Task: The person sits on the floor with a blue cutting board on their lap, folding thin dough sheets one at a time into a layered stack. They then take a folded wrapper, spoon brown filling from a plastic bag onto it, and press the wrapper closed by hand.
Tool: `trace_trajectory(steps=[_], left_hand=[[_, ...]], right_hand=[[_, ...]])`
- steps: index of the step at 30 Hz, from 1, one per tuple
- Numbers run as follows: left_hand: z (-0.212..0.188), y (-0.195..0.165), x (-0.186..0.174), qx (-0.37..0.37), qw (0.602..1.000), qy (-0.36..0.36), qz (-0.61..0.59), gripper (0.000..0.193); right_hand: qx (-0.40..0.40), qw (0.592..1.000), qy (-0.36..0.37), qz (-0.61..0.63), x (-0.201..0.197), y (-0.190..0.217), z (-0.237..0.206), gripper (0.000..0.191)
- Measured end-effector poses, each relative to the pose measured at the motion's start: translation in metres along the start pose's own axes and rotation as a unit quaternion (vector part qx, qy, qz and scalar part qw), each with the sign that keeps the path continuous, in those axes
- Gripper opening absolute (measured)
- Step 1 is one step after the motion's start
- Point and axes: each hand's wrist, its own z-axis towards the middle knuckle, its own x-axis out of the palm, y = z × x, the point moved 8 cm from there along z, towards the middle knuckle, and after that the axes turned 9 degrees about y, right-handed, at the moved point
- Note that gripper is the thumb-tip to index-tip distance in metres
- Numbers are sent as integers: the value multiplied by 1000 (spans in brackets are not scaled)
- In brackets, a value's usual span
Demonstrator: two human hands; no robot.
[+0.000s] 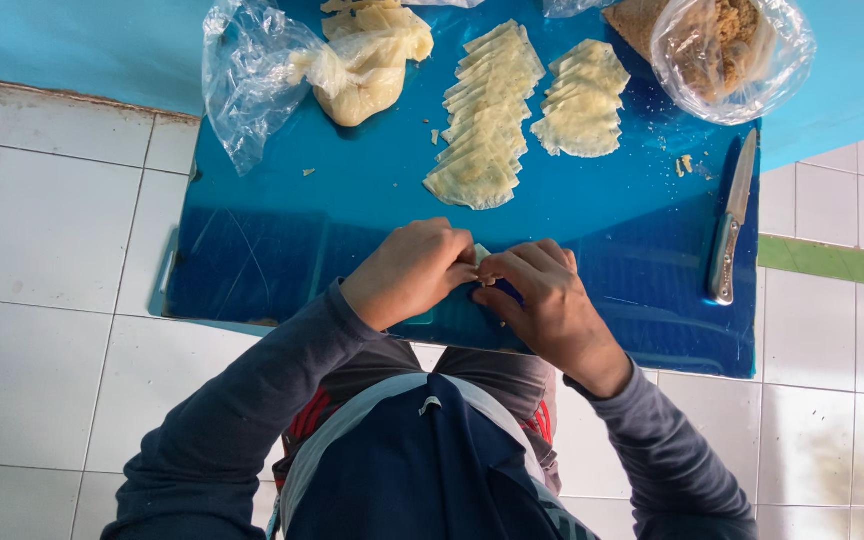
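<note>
1. The left hand (414, 268) and the right hand (542, 295) meet fingertip to fingertip over the near edge of the blue board (282, 240), which lies on the tiled floor (42, 220).
2. Between the fingertips sits a small pale wrapper (481, 254); both hands are closed narrowly on it, pinching it from either side. Only a corner shows, so its long axis cannot be told.
3. The wrapper is right at the hands, midway between them, neither hand clearly nearer.
4. Straight ahead of the hands, well apart, lie two fanned rows of folded pale pieces: a longer row (484, 120) running away from the person, and a shorter row (582, 98) just beside it to the right.
5. To the far left is a clear bag of wrappers (352, 60); to the far right a bag of brown filling (727, 45).
6. A knife (732, 220) lies at the board's right edge, long axis pointing away, nearer the right hand.
</note>
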Motion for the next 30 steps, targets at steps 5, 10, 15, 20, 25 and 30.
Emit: trace_trajectory(steps=[5, 10, 15, 20, 25, 30], left_hand=[[-9, 3, 1, -33, 999, -19, -34, 20], [-18, -8, 5, 27, 998, -46, 40, 15], [-21, -7, 11, 38, 994, -48, 93, 14], [-15, 1, 10, 14, 997, -42, 59, 12], [-10, 5, 5, -1, 998, -56, 15, 15], [-9, 10, 6, -10, 999, -50, -20, 17]], right_hand=[[18, 999, -32, -33, 7, -7, 0, 15], [9, 998, -58, -23, 9, -10, -5, 14], [0, 998, -49, -44, 10, -5, -8, 16], [-6, 999, -33, -39, 5, -2, -5, 24], [3, 997, -28, -66, 7, -4, 0, 9], [5, 997, -51, -53, 8, -8, 1, 11]])
